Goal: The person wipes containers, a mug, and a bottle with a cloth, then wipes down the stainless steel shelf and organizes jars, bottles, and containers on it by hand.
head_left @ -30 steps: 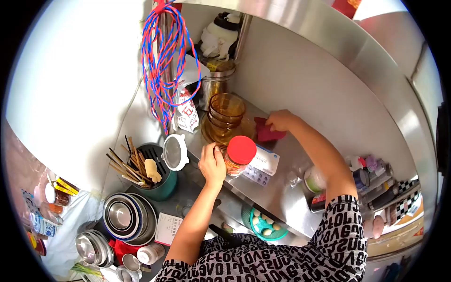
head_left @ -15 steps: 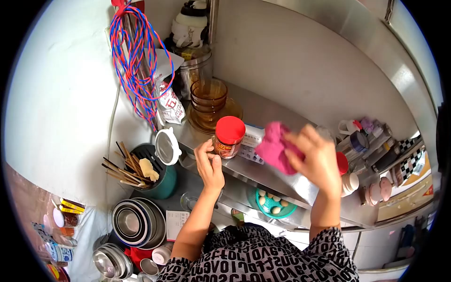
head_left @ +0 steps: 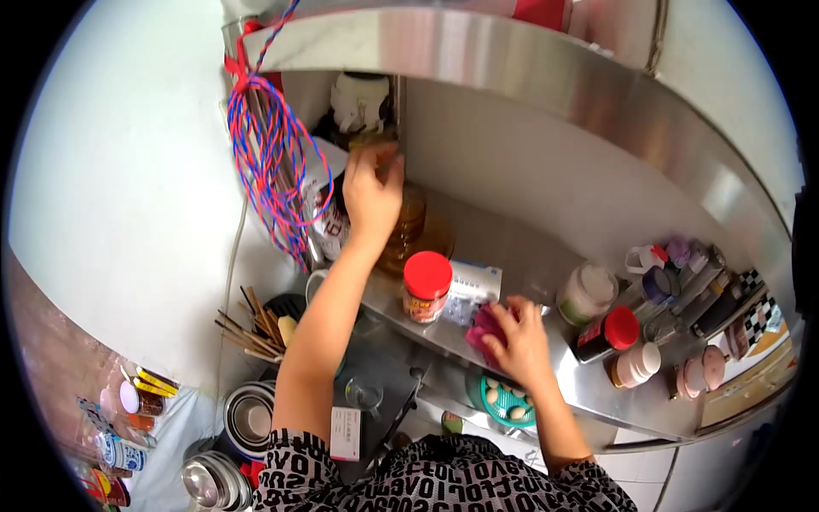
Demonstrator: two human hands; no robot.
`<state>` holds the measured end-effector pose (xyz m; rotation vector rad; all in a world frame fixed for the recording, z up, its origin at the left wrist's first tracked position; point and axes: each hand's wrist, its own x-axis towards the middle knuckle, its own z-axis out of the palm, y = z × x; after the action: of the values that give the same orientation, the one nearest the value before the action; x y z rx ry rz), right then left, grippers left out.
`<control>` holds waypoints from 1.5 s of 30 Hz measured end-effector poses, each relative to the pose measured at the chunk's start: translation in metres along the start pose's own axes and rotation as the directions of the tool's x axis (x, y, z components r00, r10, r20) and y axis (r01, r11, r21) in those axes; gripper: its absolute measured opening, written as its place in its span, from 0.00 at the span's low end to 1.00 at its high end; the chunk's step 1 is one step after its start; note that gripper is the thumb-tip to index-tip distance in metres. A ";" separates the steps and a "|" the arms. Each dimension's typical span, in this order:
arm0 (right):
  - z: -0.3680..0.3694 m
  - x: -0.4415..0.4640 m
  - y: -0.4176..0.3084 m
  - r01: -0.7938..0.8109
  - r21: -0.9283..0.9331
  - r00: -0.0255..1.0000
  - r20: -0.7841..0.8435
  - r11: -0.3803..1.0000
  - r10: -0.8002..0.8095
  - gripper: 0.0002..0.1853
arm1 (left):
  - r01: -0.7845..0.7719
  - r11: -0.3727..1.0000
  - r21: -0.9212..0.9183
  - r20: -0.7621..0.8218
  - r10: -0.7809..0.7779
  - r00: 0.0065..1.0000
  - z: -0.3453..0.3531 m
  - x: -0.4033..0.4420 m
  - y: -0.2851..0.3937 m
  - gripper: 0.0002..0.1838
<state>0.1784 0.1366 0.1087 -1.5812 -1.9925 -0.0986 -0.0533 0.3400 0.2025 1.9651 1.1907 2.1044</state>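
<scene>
holding the cloth [head_left: 483,333] in the right hand [head_left: 524,343], clamped it between thumb and bent fingers at the front edge of the shelf [head_left: 522,246], just beside the pill pack [head_left: 461,311]. could not tell of any contact between cloth and pack. had the left hand [head_left: 374,192] up above the amber bowls [head_left: 411,220], near the jug [head_left: 360,102] in the back corner, with fingers loosely curled and thumb a little apart from them. could not tell of any contact behind that hand. had the jar [head_left: 426,294] upright on the shelf, red lid on, between the amber bowls and the cloth, with the box [head_left: 479,277] lying just to its right. had a tub [head_left: 589,292], a dark jar [head_left: 602,341] and a bottle [head_left: 638,365] close together farther right. saw the basket [head_left: 502,408] of eggs [head_left: 492,396] below the shelf edge, near the right forearm. had the cord [head_left: 273,162] hanging in loops at the left, partly across the bag [head_left: 331,229]. lower down, saw chopsticks [head_left: 247,341], steel bowls [head_left: 213,483] and a carton [head_left: 345,433] beside the left arm.
</scene>
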 end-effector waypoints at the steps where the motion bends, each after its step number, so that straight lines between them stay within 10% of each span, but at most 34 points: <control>1: 0.010 -0.006 0.002 0.012 0.007 1.000 0.020 1.000 -0.012 0.33 | -0.011 0.999 0.052 -0.054 0.014 0.998 0.019 0.024 -0.024 0.17; 7: 0.041 -0.032 0.012 0.049 -0.073 0.997 -0.053 0.996 -0.053 0.34 | -0.296 0.686 0.665 -0.209 0.551 0.808 0.084 0.141 -0.105 0.24; 17: 0.044 -0.028 0.010 0.062 -0.122 0.993 -0.095 0.991 -0.074 0.25 | -0.157 0.569 0.807 -0.095 0.388 0.917 0.086 0.195 -0.138 0.27; 27: 0.041 -0.029 0.010 0.033 -0.084 0.992 -0.115 0.996 -0.043 0.25 | -0.515 0.627 0.585 0.001 0.634 0.773 0.053 0.140 -0.108 0.31; 34: 0.039 -0.031 0.007 0.021 -0.061 0.994 -0.108 0.998 -0.027 0.24 | -0.498 0.847 0.186 0.056 0.497 0.866 0.006 0.081 -0.013 0.45; 37: 0.040 -0.032 0.007 0.019 -0.061 0.993 -0.112 0.998 -0.026 0.24 | -0.801 0.592 0.095 -0.066 0.806 0.588 -0.005 0.058 0.022 0.40; 45: 0.042 -0.036 0.006 0.025 -0.074 0.988 -0.151 0.997 -0.036 0.24 | -0.903 0.412 -0.121 -0.365 0.827 0.427 -0.034 0.003 0.099 0.17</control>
<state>0.1715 0.1235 0.0550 -1.5387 -1.9135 -0.2978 -0.0372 0.2540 0.2610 2.4884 -0.4346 2.7534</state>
